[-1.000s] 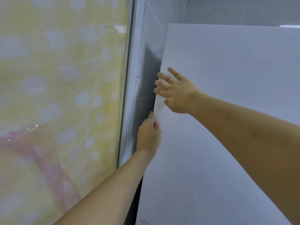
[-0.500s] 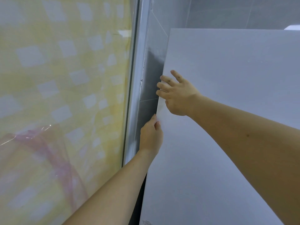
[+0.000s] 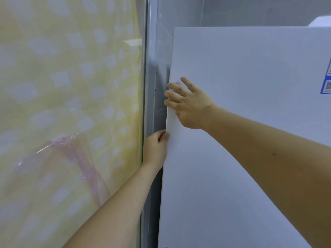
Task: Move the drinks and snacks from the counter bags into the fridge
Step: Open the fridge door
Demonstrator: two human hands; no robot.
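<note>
The white fridge door [image 3: 241, 104] fills the right half of the view and looks closed. My right hand [image 3: 188, 106] lies on its front near the left edge, and its fingers curl around that edge. Just below, my left hand [image 3: 157, 147] grips the same edge from the side, thumb on the front face. No drinks, snacks or bags are in view.
A glass pane with a pale metal frame [image 3: 148, 86] stands close to the left of the fridge, with a yellow checked curtain [image 3: 62, 104] behind it. Grey wall tiles [image 3: 179, 15] show in the narrow gap and above. A blue-edged sticker [image 3: 326, 81] sits on the door at far right.
The view has shifted slightly, so the fridge edge and both hands sit a bit lower and further right. Both hands keep their hold on the door edge.
</note>
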